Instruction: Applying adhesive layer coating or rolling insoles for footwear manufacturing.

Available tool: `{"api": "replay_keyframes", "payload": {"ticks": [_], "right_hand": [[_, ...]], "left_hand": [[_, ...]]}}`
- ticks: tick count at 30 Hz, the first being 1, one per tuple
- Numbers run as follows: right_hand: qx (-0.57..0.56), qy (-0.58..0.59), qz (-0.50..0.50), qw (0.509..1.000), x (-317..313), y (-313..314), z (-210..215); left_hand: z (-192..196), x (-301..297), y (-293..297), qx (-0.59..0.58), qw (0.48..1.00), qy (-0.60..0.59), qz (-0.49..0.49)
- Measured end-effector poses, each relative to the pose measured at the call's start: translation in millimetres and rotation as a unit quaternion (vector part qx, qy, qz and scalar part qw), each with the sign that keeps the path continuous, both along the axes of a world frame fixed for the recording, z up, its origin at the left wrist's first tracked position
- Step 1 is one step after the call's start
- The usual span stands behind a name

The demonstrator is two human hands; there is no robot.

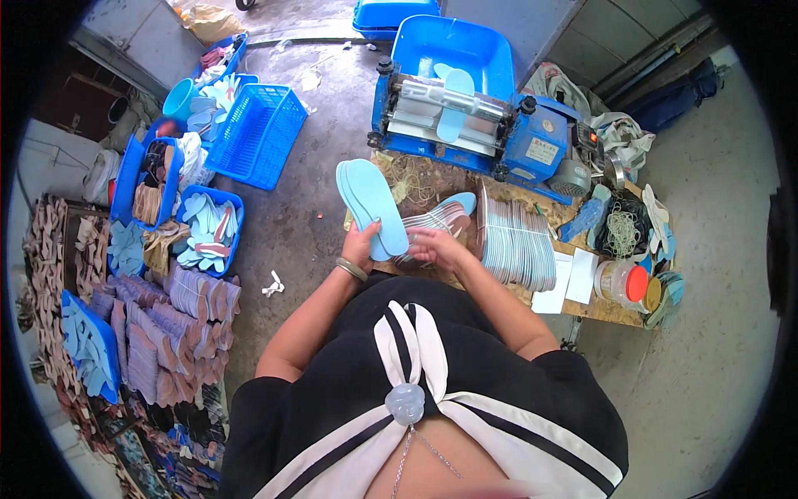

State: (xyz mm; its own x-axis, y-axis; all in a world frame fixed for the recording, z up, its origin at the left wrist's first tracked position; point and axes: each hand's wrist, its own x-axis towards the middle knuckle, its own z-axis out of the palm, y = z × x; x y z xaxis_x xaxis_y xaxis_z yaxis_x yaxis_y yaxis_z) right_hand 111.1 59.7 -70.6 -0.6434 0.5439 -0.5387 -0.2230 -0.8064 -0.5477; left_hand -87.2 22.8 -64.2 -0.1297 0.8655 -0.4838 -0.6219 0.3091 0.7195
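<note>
My left hand (360,244) is closed round the edge of a few light blue insoles (371,200), thumb on top, holding them above the near edge of the workbench. Close to their heel end is my right hand (438,249), its fingers apart; whether the fingertips touch the insoles is hard to make out. Beneath and beyond it, a loose row of insoles (449,219) leans over on the bench. To the right stands a tied bundle of insoles (517,244). Across the rollers of the blue roller machine (532,145) lies another light blue insole (455,106).
Behind the machine sits a blue tub (490,46). Papers (582,276), a clear jar with a red lid (622,283) and tangled string (623,233) occupy the bench's right end. On the left are a blue basket (270,137), a crate of insoles (235,262) and stacked bundles (170,324).
</note>
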Motion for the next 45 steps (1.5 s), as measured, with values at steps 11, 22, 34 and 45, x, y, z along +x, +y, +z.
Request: {"api": "replay_keyframes", "payload": {"ticks": [11,22,34,45], "right_hand": [[0.047,-0.016,-0.127,0.991,5.0,16.9,12.6],[0.054,-0.065,-0.254,0.963,34.5,80.0,0.7],[0.057,-0.072,-0.264,0.960,28.5,88.0,0.3],[0.059,-0.086,-0.321,0.941,26.9,117.5,-15.1]], "left_hand": [[16.1,7.2,2.7,-0.038,0.999,0.003,-0.018],[-11.8,-0.4,0.6,-0.036,0.997,-0.041,0.048],[-7.6,-3.0,-1.6,-0.038,0.996,0.083,0.002],[0.2,0.5,-0.9,-0.020,0.999,0.044,0.014]]}}
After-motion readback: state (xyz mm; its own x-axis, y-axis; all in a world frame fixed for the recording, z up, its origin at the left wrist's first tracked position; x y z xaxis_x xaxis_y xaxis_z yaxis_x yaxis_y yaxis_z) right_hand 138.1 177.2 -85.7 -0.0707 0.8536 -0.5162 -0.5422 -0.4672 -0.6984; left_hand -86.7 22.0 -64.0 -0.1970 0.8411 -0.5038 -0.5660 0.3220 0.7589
